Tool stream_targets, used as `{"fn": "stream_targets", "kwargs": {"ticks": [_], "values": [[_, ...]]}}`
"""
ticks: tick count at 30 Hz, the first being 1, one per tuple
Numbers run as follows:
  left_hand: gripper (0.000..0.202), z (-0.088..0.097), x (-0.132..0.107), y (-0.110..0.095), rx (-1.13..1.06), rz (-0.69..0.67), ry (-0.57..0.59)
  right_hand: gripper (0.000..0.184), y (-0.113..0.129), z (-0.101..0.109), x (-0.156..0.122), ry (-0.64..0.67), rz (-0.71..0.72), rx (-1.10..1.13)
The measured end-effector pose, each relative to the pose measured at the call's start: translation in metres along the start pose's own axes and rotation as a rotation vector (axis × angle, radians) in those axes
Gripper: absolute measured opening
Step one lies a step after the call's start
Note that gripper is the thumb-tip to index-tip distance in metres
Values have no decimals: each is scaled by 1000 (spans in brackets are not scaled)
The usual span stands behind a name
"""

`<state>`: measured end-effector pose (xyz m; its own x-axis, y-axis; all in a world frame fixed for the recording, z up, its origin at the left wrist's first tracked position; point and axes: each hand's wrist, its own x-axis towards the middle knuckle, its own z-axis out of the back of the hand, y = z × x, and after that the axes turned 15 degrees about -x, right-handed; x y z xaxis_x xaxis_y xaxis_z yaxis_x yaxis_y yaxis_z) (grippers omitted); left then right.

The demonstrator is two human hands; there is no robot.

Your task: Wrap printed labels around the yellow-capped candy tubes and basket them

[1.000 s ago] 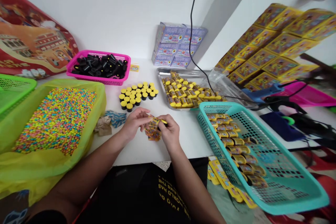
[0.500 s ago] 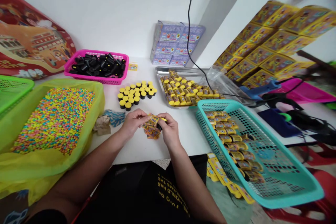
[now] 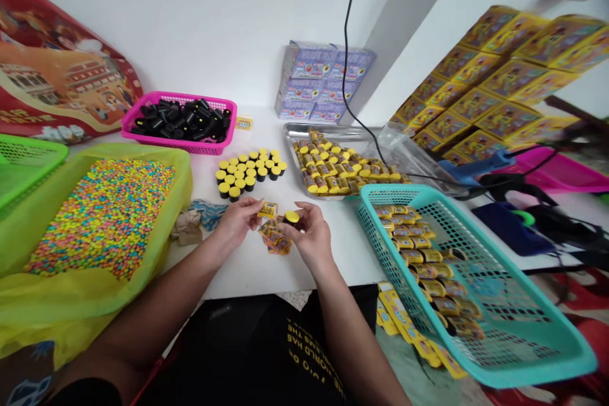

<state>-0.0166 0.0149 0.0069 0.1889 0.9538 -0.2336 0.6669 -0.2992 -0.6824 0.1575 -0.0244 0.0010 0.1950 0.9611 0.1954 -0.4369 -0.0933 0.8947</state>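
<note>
My left hand (image 3: 240, 219) pinches a small yellow printed label (image 3: 268, 209) between thumb and fingers. My right hand (image 3: 310, 233) grips a small black tube with a yellow cap (image 3: 290, 217), its cap facing up. The two hands are close together above a little pile of the same labels (image 3: 275, 240) lying on the white table (image 3: 247, 266). Just behind the hands stands a cluster of several capped black tubes (image 3: 248, 172).
A yellow-lined bin of coloured candy beads (image 3: 102, 212) is at the left, a pink basket of black tubes (image 3: 179, 120) behind it. A metal tray of labelled tubes (image 3: 342, 168) and a teal basket (image 3: 476, 292) with more are at the right. Stacked boxes (image 3: 499, 82) stand beyond.
The hands have drawn slightly apart: the left now holds a single label lifted from the pile, and the right has turned the capped tube into view.
</note>
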Motion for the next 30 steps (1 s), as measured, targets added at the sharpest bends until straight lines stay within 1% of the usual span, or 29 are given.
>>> {"fn": "stream_targets", "kwargs": {"ticks": [2, 5, 8, 11, 14, 19, 25, 30], "values": [[37, -1, -1, 0, -12, 18, 4, 54, -1, 0, -1, 0, -18, 65], [37, -1, -1, 1, -19, 39, 25, 44, -4, 0, -2, 18, -38, 117], [35, -1, -2, 1, -26, 54, 38, 34, -1, 1, -3, -16, 50, 9], [34, -1, -2, 1, -38, 64, 46, 29, 5, 1, -5, -36, 159, -124], [35, -2, -3, 0, -54, 74, 55, 28, 7, -1, -6, -41, 234, -193], [33, -2, -3, 0, -78, 72, 65, 31, 3, -4, -6, -121, 341, -267], [36, -1, -3, 1, -42, 73, 65, 33, -3, -2, -7, -155, 462, -398], [32, 0, -3, 2, -24, 62, 72, 33, -5, -3, -9, -195, 536, -471]]}}
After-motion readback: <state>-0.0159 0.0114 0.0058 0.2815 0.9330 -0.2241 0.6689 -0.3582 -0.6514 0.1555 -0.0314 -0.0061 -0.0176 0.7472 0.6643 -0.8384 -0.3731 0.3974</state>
